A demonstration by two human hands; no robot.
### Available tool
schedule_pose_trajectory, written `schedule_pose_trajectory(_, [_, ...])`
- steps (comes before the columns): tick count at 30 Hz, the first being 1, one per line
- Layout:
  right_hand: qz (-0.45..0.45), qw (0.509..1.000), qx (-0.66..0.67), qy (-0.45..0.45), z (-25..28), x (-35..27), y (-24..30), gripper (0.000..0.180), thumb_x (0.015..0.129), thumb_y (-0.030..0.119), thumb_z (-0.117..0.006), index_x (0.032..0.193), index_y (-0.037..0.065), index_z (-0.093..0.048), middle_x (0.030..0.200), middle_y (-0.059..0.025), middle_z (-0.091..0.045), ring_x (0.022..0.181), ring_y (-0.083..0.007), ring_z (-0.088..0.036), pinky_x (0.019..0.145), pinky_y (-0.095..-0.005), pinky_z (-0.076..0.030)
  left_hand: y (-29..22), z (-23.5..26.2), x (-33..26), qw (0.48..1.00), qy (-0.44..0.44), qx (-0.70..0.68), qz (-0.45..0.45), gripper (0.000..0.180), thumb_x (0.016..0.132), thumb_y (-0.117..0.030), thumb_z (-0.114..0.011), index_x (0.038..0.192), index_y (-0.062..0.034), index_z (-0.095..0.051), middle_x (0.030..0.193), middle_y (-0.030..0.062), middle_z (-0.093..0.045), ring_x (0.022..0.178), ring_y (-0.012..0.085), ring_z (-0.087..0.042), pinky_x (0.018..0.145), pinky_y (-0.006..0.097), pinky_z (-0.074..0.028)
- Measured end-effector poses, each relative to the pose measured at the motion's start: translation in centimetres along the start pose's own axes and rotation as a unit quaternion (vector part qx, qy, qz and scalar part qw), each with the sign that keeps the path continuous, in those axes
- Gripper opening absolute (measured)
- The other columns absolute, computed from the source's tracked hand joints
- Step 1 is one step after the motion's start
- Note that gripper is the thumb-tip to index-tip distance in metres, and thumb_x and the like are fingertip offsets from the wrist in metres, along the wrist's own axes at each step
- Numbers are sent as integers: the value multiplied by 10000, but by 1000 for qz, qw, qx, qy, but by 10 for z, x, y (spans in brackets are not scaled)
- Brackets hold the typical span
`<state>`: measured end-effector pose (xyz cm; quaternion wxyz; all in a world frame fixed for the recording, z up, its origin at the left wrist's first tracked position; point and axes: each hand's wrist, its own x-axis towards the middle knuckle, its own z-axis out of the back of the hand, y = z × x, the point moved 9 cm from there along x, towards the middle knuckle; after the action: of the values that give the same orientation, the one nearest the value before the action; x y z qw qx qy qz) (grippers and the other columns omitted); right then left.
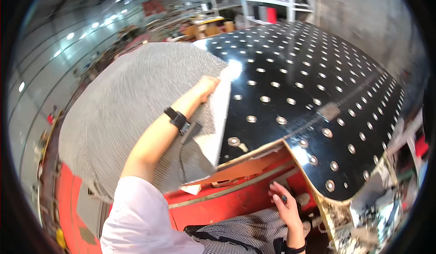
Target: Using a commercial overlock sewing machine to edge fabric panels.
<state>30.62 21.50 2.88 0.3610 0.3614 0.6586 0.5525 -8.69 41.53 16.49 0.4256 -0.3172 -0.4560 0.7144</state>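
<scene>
Grey ribbed fabric (pixel 136 95) covers the left part of a large table, its pale underside showing along the right edge. My left hand (pixel 208 88) is closed on that edge at the middle of the table, with the arm stretched over the cloth. A strap with a small dark device sits on this wrist. Lower right, in front of the table's notch, my right hand (pixel 287 205) has its fingers partly curled round a small dark object (pixel 284 198), too small to name.
The glossy black tabletop (pixel 313 99) is dotted with round metal fittings and has a notched front edge. Red panels (pixel 227 206) lie below it. Shiny crumpled foil-like material (pixel 370 217) is at the lower right. Metal shelving (pixel 277 2) stands behind.
</scene>
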Motion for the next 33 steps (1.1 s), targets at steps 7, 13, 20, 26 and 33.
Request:
schedule_pose_trajectory(7, [102,976,-26,-191,44,-44,39,552,874,61,-471,1372,44,-234,1330,-149,-378,1180,-214,-426,973,-318,-329,-63,-314,-147,816,499,-287,52,468,920,-393,-381,1134,7,-500,1095,120,-563,1006,197,-532,898,373,-407])
schedule_pose_trajectory(13, [106,940,-86,-313,67,-94,35,553,870,87,-488,1364,44,-245,1339,-167,-364,1167,-252,-444,937,-343,-373,-24,-234,-219,864,476,-162,-8,543,922,-440,-332,1307,-59,-364,1338,148,-377,1243,260,-350,993,435,-294])
schedule_pose_trajectory(20, [226,839,-389,-305,-3,-101,63,500,686,62,-615,1174,93,-510,1370,-226,-258,1226,-399,-314,995,-471,-280,165,14,-327,944,307,38,116,433,914,-329,-389,855,38,-611,754,133,-639,578,214,-612,577,313,-500])
schedule_pose_trajectory(26, [255,788,-445,-340,23,-49,65,506,676,13,-590,1171,63,-499,1287,-202,-380,1057,-357,-479,861,-409,-417,251,48,-359,995,71,31,68,427,846,-338,-536,1080,18,-501,1057,148,-563,923,202,-569,711,305,-483])
schedule_pose_trajectory(33, [167,791,-160,-567,216,-75,123,359,780,47,-540,1135,2,-524,1031,-212,-594,937,-302,-595,819,-325,-452,153,20,-306,891,23,-448,76,596,767,-316,-607,1212,22,-399,1153,145,-491,1037,294,-481,863,423,-403])
